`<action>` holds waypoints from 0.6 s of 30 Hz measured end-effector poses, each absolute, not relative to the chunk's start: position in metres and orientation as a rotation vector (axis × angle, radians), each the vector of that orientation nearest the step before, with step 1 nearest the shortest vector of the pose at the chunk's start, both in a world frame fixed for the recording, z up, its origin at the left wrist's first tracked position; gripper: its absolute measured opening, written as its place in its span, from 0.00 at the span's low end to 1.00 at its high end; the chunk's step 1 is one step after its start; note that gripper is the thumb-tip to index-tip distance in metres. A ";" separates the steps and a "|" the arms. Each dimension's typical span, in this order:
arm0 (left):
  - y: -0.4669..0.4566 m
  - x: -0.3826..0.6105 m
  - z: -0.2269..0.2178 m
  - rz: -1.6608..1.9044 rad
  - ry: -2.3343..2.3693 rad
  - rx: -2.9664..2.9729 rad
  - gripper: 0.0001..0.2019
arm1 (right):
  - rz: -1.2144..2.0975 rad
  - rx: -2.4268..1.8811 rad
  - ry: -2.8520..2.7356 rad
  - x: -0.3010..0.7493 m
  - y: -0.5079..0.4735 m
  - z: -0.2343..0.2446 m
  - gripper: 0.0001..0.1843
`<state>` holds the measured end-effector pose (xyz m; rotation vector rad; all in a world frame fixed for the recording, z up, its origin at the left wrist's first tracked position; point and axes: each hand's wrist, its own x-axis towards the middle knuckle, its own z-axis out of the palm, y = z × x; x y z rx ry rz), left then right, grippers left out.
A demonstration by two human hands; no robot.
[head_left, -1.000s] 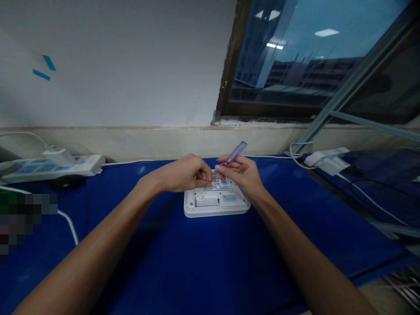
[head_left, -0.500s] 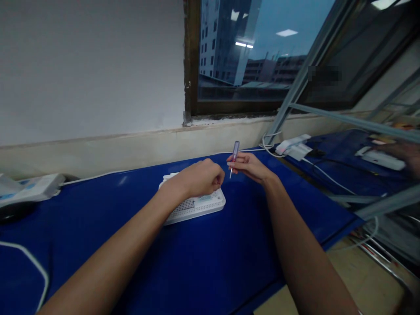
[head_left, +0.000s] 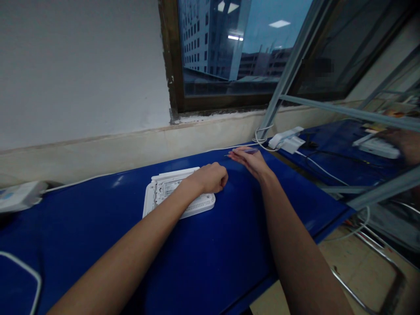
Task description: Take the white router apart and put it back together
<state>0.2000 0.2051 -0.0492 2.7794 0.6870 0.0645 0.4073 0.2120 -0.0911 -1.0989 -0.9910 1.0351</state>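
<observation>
A white plastic casing (head_left: 154, 197) with rows of vent holes lies on the blue table. My left hand (head_left: 210, 177) is above its right part, with the fingers curled closed; whatever they may hold is hidden. My left forearm covers part of the casing. To the right and farther back, my right hand (head_left: 248, 159) grips a small screwdriver (head_left: 252, 150) with a clear purplish handle. The screwdriver lies nearly level across the fingers, its thin shaft pointing left, apart from the casing.
A white power strip (head_left: 288, 139) with cables sits at the back right, beside a grey metal frame (head_left: 274, 111). Another person's blurred hand (head_left: 408, 142) is at a white device (head_left: 377, 146) on the far right table. A white box (head_left: 22, 196) stands at left.
My right hand has tipped the screwdriver from upright to nearly level. My left hand has shifted right relative to the casing, baring more of it. The whole view has swung slightly.
</observation>
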 end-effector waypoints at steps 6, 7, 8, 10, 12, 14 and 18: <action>0.201 0.175 -0.044 0.230 0.775 2.774 0.09 | 1.065 -1.130 -1.031 0.400 0.208 -0.085 0.13; 0.199 0.166 -0.041 0.255 0.803 2.774 0.11 | 1.066 -1.140 -1.039 0.399 0.208 -0.084 0.13; 0.197 0.157 -0.038 0.270 0.827 2.772 0.14 | 1.066 -1.151 -1.046 0.398 0.208 -0.083 0.13; 0.194 0.136 -0.032 0.266 0.860 2.765 0.24 | 1.066 -1.177 -1.068 0.394 0.208 -0.081 0.14; 0.191 0.115 -0.028 0.165 0.903 2.745 0.36 | 1.073 -1.202 -1.102 0.388 0.209 -0.079 0.14; 0.189 0.099 -0.026 0.008 0.982 2.685 0.48 | 1.081 -1.219 -1.145 0.382 0.209 -0.076 0.13; 0.183 0.086 -0.022 -0.138 1.101 2.594 0.55 | 1.100 -1.213 -1.250 0.365 0.204 -0.063 0.13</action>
